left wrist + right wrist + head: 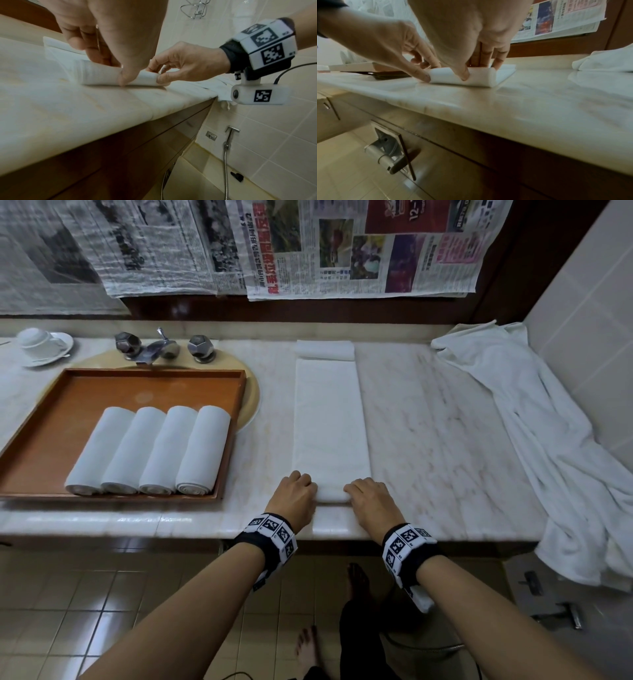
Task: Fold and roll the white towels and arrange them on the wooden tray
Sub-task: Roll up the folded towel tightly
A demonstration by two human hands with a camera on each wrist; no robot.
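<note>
- The counter (428, 419) carries everything, and its bare stone gives a flat bed for rolling.
- A heap of loose towels (534, 419) lies at three o'clock against the wall, within reach of the right arm, likely the stock waiting its turn.
- The tray (144, 385) sits at nine o'clock over the basin, with four rolled towels (150, 451) side by side and touching along its near edge; the far part is bare, probably room for another row.
- The folded strip (330, 412) runs from six toward twelve o'clock, so a roll started at the near end can travel straight away from the person.
- The left hand (295, 495) and right hand (368, 498) each pinch an end of the first small roll, thumbs behind and fingers curled over it, which I judge keeps it tight and even.
</note>
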